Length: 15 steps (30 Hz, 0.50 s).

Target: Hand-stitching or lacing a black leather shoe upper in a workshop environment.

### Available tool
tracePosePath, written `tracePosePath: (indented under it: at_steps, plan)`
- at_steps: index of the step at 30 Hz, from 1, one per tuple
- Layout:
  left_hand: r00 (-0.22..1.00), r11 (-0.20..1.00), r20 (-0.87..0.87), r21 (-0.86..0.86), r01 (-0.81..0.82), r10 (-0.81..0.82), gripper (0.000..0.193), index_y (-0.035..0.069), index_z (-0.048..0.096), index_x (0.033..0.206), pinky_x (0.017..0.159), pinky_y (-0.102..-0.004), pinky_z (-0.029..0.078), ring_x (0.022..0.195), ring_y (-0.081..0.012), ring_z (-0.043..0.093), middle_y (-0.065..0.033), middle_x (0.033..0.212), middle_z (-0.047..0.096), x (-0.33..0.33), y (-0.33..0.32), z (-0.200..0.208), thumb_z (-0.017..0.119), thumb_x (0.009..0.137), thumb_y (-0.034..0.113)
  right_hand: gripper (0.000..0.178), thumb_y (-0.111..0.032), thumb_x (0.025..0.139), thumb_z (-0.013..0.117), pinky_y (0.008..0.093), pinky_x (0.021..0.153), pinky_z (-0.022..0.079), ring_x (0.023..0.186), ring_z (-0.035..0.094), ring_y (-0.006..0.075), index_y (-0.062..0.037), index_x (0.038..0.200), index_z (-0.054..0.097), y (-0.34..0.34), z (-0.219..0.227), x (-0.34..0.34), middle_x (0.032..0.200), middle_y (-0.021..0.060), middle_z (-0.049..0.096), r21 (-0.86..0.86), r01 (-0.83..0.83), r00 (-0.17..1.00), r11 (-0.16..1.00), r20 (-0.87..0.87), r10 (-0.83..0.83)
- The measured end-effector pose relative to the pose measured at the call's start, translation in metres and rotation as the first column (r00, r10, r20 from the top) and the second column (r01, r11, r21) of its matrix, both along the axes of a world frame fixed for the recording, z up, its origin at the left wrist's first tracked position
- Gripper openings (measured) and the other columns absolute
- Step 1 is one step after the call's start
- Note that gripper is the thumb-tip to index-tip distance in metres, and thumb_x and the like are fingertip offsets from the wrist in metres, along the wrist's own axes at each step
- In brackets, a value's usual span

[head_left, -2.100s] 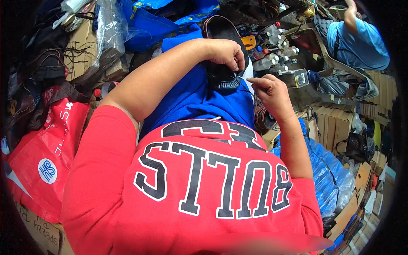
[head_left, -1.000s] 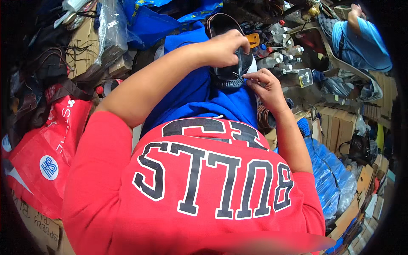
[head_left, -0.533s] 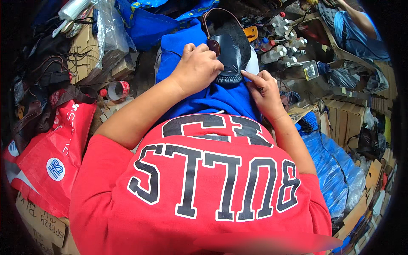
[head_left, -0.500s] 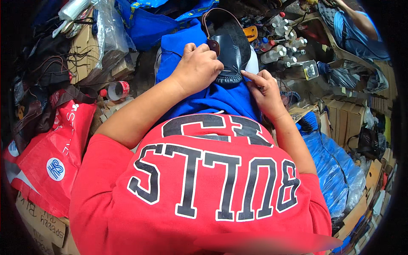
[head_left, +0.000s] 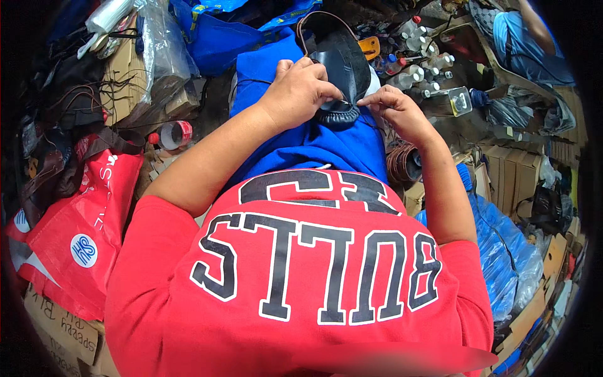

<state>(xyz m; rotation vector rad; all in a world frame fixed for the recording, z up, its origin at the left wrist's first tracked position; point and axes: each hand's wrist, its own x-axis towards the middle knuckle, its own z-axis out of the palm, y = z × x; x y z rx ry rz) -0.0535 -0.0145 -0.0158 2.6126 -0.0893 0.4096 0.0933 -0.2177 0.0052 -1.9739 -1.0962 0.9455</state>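
Left hand bends its fingertips to the toe of the shoe on the lap, right hand nearly meeting them; what either pinches, I cannot tell. The left has come inward, so both now work one spot.

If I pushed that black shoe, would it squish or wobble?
The black shoe would probably bend a bit, because its toe is gathered into wrinkles. It might feel slippery where it looks shiny. It could wobble too, since it seems to rest on blue trousers.
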Motion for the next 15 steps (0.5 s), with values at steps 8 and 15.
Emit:
tracePosePath:
  at_steps: [8, 15]
  plan:
    - [0.999, 0.998, 0.002, -0.047, 0.043, -0.043, 0.015, 0.026, 0.073, 0.085, 0.078, -0.0352, 0.03, 0.086, -0.0166, 0.051, 0.0032, 0.073, 0.053, 0.007, 0.0, -0.006, 0.068, 0.076, 0.015, 0.033, 0.008, 0.076, 0.054, 0.0234, 0.078, 0.042, 0.084, 0.05, 0.0125, -0.0073, 0.101, 0.071, -0.003, -0.01, 0.008, 0.087, 0.001, 0.051, 0.016, -0.004, 0.993, 1.0, -0.116, 0.006]
    - [0.985, 0.987, -0.086, -0.078, 0.142, -0.149, 0.011, 0.024, 0.072, 0.081, 0.079, -0.0345, 0.031, 0.084, -0.0163, 0.054, 0.0048, 0.075, 0.056, 0.024, 0.009, -0.006, 0.071, 0.073, 0.017, 0.038, 0.01, 0.073, 0.055, 0.0211, 0.072, 0.041, 0.078, 0.048, 0.0096, -0.0069, 0.104, 0.07, 0.0, -0.019, 0.011, 0.083, -0.001, 0.049, 0.06, 0.005, 0.985, 0.998, -0.17, 0.006]
